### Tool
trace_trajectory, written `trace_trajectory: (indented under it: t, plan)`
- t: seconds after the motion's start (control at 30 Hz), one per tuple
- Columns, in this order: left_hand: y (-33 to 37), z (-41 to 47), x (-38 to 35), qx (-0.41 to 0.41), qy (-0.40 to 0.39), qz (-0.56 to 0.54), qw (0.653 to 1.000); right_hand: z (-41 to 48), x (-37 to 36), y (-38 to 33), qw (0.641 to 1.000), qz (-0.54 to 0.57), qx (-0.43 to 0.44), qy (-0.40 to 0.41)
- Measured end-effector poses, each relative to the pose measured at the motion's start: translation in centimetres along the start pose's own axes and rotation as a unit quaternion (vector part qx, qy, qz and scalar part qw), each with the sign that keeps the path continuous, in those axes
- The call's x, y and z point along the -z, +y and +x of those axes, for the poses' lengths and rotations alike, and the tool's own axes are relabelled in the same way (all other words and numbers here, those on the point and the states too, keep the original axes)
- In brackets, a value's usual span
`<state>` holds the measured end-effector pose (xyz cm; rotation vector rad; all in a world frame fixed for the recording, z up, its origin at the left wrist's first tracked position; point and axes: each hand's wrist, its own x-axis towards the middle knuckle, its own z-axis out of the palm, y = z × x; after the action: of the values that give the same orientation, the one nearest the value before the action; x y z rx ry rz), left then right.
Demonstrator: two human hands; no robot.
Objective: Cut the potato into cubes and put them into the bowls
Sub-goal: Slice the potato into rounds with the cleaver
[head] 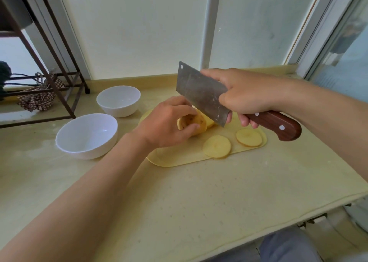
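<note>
— Where is the potato?

— On the yellow board (179,158), at its far left part. My left hand (169,122) holds the potato (196,122) there, fingers curled over its top and thumb pressed to its near side. The cut face points right.

— And your other hand?

— My right hand (245,94) grips the cleaver (201,92): the lower fingers wrap the brown riveted handle, thumb and forefinger pinch the blade near its heel. The blade is tilted, its far corner up, with its edge just right of the potato. I can't tell whether the steel touches it.

— Anything cut?

— Two round pieces lie flat. The near slice (217,146) hangs a little over the board's front edge; the right slice (249,137) sits beside it, toward the right end.

— What's on the left?

— Two white bowls stand upright on the counter (199,202). The near bowl (86,136) is beside my left forearm, the far bowl (118,100) behind it, close but apart. Past them a dark metal rack (49,62) stands with a patterned cloth (37,100) under it.
</note>
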<state>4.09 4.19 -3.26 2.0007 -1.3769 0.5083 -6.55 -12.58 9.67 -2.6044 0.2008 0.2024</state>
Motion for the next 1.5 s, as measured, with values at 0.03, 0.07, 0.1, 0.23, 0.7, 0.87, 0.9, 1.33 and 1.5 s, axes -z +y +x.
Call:
trace_trajectory:
  t: [0.03,0.07,0.1,0.23,0.7,0.87,0.9,1.33,1.5]
  plan:
    - [0.0,0.0,0.0,-0.003,-0.002,0.001,1.0,-0.1,0.0,0.0,1.0,-0.001,0.001,0.002]
    - [0.0,0.0,0.0,-0.004,-0.004,0.002,1.0,-0.1,0.1,-0.1,1.0,-0.003,0.001,0.004]
    - [-0.1,0.0,0.0,-0.004,-0.006,0.003,1.0,0.0,0.1,-0.1,1.0,-0.005,0.0,0.005]
    - [-0.1,0.0,0.0,0.001,0.003,0.0,1.0,0.0,0.0,-0.1,1.0,-0.015,0.001,-0.006]
    - [0.0,-0.1,0.0,0.002,0.004,-0.005,1.0,-0.6,-0.1,0.1,1.0,-0.017,-0.001,-0.018]
    - [-0.2,-0.1,-0.2,0.009,0.01,-0.006,1.0,-0.2,-0.1,0.1,0.999,-0.028,0.001,-0.019]
    - [-0.2,-0.1,-0.2,0.011,0.012,-0.01,1.0,-0.1,-0.2,0.1,0.999,-0.031,0.002,-0.02]
    - [-0.7,-0.2,-0.4,0.01,0.021,-0.027,0.999,2.8,-4.8,0.9,0.998,-0.025,-0.012,-0.063]
    - [-0.7,-0.1,-0.5,0.012,0.026,-0.027,0.999,2.9,-6.1,1.6,0.998,0.019,-0.026,-0.047]
